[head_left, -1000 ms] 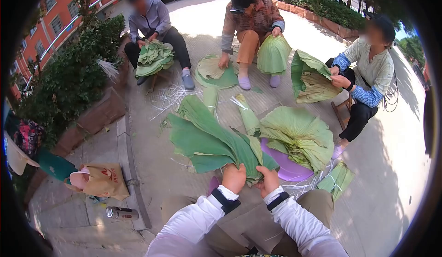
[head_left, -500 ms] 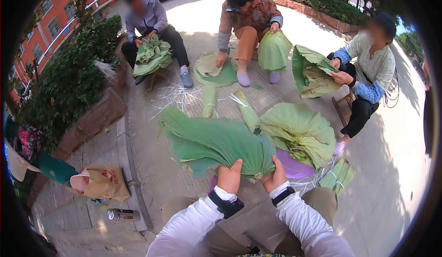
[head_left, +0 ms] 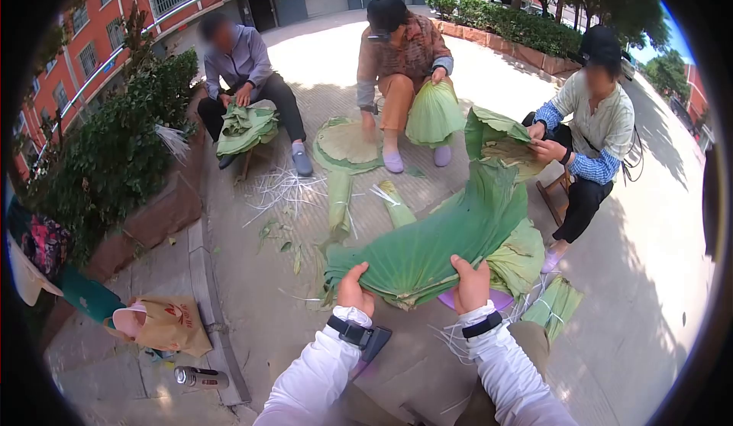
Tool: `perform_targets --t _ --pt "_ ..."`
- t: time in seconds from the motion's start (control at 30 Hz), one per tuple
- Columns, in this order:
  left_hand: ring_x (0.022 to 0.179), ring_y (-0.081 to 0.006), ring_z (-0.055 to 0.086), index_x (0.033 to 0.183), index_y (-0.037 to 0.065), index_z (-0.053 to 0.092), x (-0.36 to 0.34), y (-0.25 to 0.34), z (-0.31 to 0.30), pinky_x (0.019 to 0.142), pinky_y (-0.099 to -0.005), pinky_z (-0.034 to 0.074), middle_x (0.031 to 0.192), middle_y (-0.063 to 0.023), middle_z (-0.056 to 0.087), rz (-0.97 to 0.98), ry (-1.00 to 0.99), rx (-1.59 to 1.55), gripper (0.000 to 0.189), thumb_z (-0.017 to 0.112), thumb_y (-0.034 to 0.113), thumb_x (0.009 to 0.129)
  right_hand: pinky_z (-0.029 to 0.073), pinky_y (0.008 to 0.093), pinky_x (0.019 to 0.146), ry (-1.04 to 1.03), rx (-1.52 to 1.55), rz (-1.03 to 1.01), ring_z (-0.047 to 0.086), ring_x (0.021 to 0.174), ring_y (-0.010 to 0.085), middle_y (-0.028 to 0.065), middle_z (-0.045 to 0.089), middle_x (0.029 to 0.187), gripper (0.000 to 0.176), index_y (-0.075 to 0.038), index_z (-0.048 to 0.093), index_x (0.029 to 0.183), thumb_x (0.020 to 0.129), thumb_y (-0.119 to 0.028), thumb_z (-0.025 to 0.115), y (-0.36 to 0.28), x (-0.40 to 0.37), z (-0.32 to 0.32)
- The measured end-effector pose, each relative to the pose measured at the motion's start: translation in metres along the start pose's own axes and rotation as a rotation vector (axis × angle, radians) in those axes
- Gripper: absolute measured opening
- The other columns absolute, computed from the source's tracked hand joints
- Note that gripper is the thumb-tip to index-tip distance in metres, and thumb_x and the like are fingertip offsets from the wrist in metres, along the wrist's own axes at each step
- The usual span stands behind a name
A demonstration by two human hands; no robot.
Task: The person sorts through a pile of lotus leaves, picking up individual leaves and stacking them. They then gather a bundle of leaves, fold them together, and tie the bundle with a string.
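Between my two hands hangs a stack of large green leaves (head_left: 427, 246), its gathered lower edge toward me and its far end raised to the right. My left hand (head_left: 356, 290) grips the left edge, thumb on top. On the right edge, my right hand (head_left: 471, 285) is closed with its thumb on top. Behind the held leaves, paler spread leaves (head_left: 519, 258) lie over a purple surface (head_left: 489, 298), partly hidden. Tied leaf bundles lie beyond (head_left: 395, 204) and at the right (head_left: 555, 304).
Three people sit around with leaves: a person at left (head_left: 240, 67), one in the middle (head_left: 405, 59), one at right (head_left: 592, 121). White strips (head_left: 286, 191) litter the ground. A paper bag (head_left: 179, 325) and a bottle (head_left: 201, 377) stand at the lower left.
The held leaves have swung from pointing left to rising toward the right. My hands have moved farther apart, and the view has shifted slightly. The middle person's leaf pile looks spread flatter.
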State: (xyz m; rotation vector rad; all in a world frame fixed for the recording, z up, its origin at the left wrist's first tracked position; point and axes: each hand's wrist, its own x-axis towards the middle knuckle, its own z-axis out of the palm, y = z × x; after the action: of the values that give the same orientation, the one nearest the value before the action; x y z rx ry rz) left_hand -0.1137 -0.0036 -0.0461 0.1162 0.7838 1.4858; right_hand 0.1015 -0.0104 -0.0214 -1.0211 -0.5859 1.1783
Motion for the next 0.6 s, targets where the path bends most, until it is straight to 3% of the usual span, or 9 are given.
perform_targets --t 0.13,0.23,0.33,0.43,0.5,0.6 --pt "0.098 -0.0269 0.066 0.112 -0.001 0.059 0.011 0.016 0.008 0.086 -0.0422 0.054 0.108 -0.0111 0.066 0.056 -0.020 -0.014 0.025 0.062 0.004 0.087 0.044 0.0341 0.097 -0.028 0.057 -0.103 0.057 0.108 0.0224 0.0102 0.060 0.120 0.041 0.003 0.051 0.126 0.087 0.002 0.063 -0.022 -0.019 -0.002" --pt "0.096 -0.0262 0.065 0.114 -0.002 0.059 0.014 0.011 0.018 0.086 -0.0409 0.053 0.109 -0.0108 0.066 0.155 -0.014 0.078 0.029 0.062 0.000 0.085 0.045 0.0347 0.095 0.029 0.036 -0.175 0.057 0.108 0.0218 0.0105 0.060 0.120 0.041 0.003 0.052 0.126 0.087 0.002 0.063 -0.038 -0.050 -0.018" --pt "0.095 -0.0249 0.064 0.116 -0.003 0.058 -0.008 -0.001 0.030 0.086 -0.0385 0.051 0.110 -0.0104 0.065 0.239 -0.095 0.161 0.034 0.063 -0.004 0.083 0.049 0.0336 0.085 0.105 0.069 -0.214 0.062 0.096 0.0199 0.0076 0.062 0.111 0.041 0.000 0.052 0.122 0.084 0.001 0.066 -0.044 -0.086 -0.053" --pt "0.099 -0.0235 0.062 0.119 -0.004 0.056 -0.090 -0.011 0.038 0.089 -0.0362 0.049 0.111 -0.0109 0.064 0.366 -0.157 0.304 0.037 0.062 -0.003 0.083 0.054 0.0350 0.075 0.149 0.164 -0.104 0.065 0.089 0.0201 0.0070 0.064 0.103 0.042 -0.003 0.052 0.121 0.081 0.003 0.064 -0.070 -0.136 -0.090" --pt "0.104 -0.0242 0.061 0.124 -0.005 0.054 -0.140 -0.026 0.007 0.093 -0.0364 0.047 0.114 -0.0126 0.064 0.476 -0.202 0.520 0.040 0.062 0.001 0.085 0.056 0.0383 0.075 0.181 0.218 -0.037 0.066 0.091 0.0227 0.0082 0.064 0.103 0.041 -0.002 0.052 0.121 0.082 0.003 0.061 -0.067 -0.163 -0.132" --pt "0.111 -0.0264 0.059 0.125 -0.007 0.054 -0.210 -0.051 -0.051 0.099 -0.0367 0.044 0.119 -0.0155 0.064 0.478 -0.164 0.807 0.040 0.063 0.005 0.087 0.052 0.0403 0.083 0.164 0.258 0.132 0.063 0.097 0.0262 0.0099 0.063 0.109 0.039 -0.004 0.055 0.119 0.081 0.003 0.061 -0.082 -0.220 -0.165"
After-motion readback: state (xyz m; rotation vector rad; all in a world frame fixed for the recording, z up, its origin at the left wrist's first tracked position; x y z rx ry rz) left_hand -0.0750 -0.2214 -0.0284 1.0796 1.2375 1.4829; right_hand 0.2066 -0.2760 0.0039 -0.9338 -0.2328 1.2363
